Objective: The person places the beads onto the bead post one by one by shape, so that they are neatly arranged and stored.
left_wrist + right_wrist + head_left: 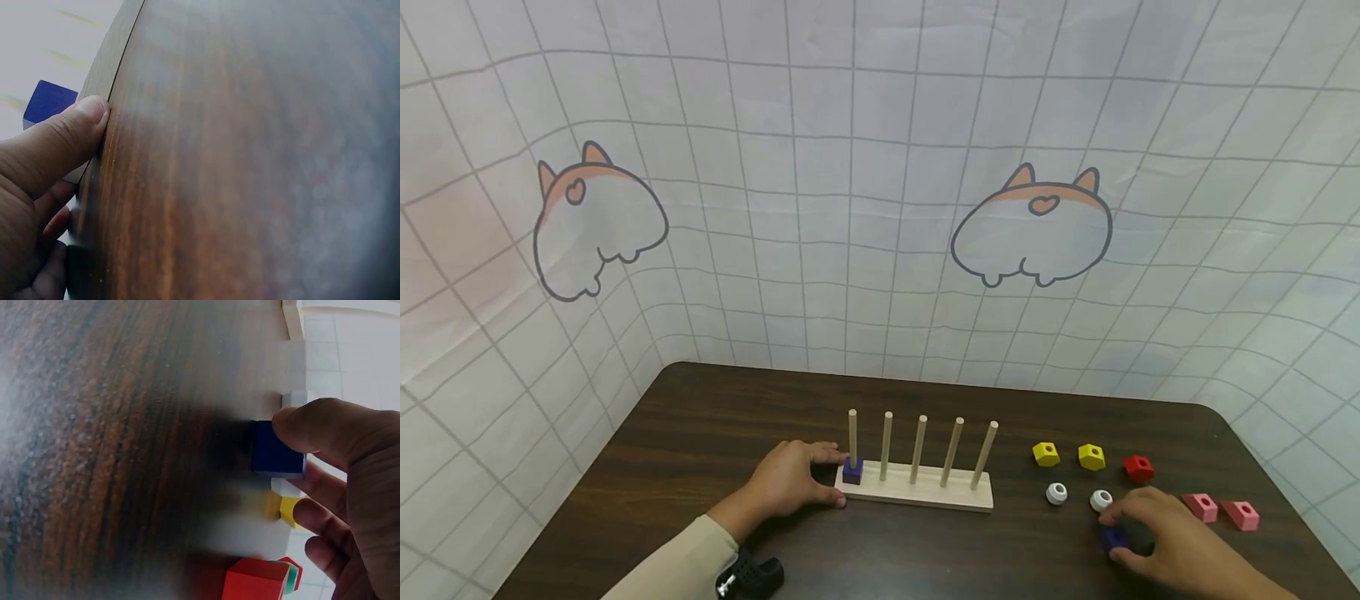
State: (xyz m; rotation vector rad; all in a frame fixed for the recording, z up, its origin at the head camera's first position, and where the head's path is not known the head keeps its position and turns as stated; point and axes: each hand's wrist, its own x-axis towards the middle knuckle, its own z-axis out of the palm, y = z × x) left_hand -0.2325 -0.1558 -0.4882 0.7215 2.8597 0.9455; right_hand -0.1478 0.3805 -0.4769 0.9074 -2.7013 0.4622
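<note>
Left hand pinches pegboard at left end, set in from the far edge of the bench. Right hand pinches blue block near white beads; bare bench strip between pegboard and white beads.

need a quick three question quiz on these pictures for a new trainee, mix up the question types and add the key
1. How many pegs stand on the wooden base?
2. True or false: the right hand is pinching a yellow block.
3. In the head view, which peg carries a block?
A. Rightmost
B. Middle
C. Leftmost

Key
1. Five.
2. False: the right hand pinches a blue-purple block.
3. C: a purple block sits on the leftmost peg, beside the left hand.
</note>
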